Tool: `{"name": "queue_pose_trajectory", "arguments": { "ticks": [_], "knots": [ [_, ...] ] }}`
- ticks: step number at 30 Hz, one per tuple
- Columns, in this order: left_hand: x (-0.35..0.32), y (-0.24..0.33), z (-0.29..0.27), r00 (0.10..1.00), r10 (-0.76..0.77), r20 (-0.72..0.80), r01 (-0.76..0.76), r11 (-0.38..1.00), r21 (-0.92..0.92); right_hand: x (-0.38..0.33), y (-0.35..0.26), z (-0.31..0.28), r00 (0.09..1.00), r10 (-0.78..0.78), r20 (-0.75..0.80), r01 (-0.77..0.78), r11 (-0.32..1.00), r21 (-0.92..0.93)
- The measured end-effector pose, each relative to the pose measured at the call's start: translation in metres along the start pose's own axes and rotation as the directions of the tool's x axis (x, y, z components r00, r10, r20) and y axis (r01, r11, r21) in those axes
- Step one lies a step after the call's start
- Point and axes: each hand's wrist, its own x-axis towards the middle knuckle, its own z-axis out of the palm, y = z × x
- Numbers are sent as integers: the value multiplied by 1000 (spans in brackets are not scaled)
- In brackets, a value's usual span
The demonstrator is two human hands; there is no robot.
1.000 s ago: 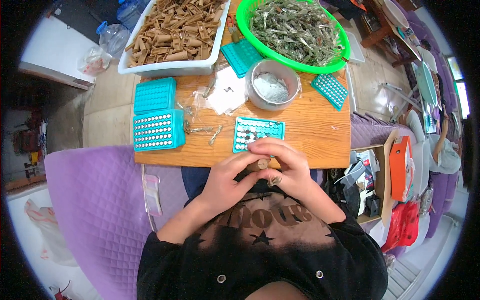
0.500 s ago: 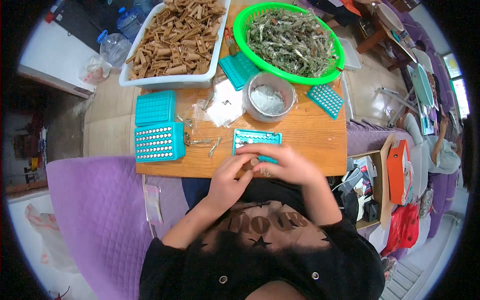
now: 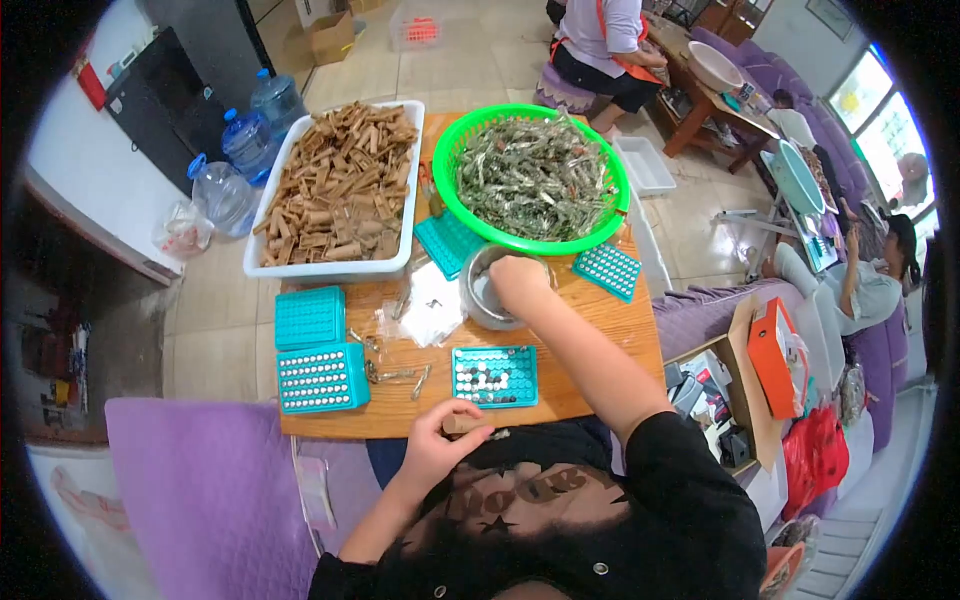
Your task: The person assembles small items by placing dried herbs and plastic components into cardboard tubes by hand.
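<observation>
My left hand (image 3: 432,458) is closed around a short brown tube-like piece (image 3: 459,424) at the table's front edge. A small shiny bit hangs beside its fingertips, too small to name. My right arm stretches forward, and my right hand (image 3: 521,286) dips into a clear round tub (image 3: 478,312); its fingertips are hidden inside. Grey-white material shows in part within the tub. Between my hands and the tub lies a teal tray (image 3: 495,404) with several round silver pieces in its holes and a few darker gaps.
A white bin (image 3: 330,270) of brown pieces and a green basket (image 3: 620,195) of clear-wrapped strips stand at the back. Stacked teal trays (image 3: 345,390) sit left, another teal tray (image 3: 608,272) right. White sheets (image 3: 432,310) lie mid-table. Other people sit beyond.
My right hand has left my left hand and reached forward into the tub. My left hand keeps the brown piece, slightly left of before. The view has tilted up.
</observation>
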Motion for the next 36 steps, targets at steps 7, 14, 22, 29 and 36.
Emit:
{"name": "queue_pose_trajectory", "arguments": {
  "ticks": [7,14,22,29,36],
  "knots": [
    [6,-12,-1,996,-25,-90,7,980,-200,-6,11,10,993,-36,-115,48,993,110],
    [13,-30,-3,997,27,-66,-59,836,-546,-34,28,-4,955,44,-293,203,623,756],
    [33,-14,-4,990,-76,-118,7,867,-498,-90,16,-27,975,76,-210,180,289,940],
    [52,9,15,968,130,-215,-156,981,-112,-130,-26,-34,969,-25,-244,243,225,944],
    [53,-2,11,987,-85,-139,-21,780,-626,-132,-32,-18,982,73,-174,164,132,978]
  ]
}}
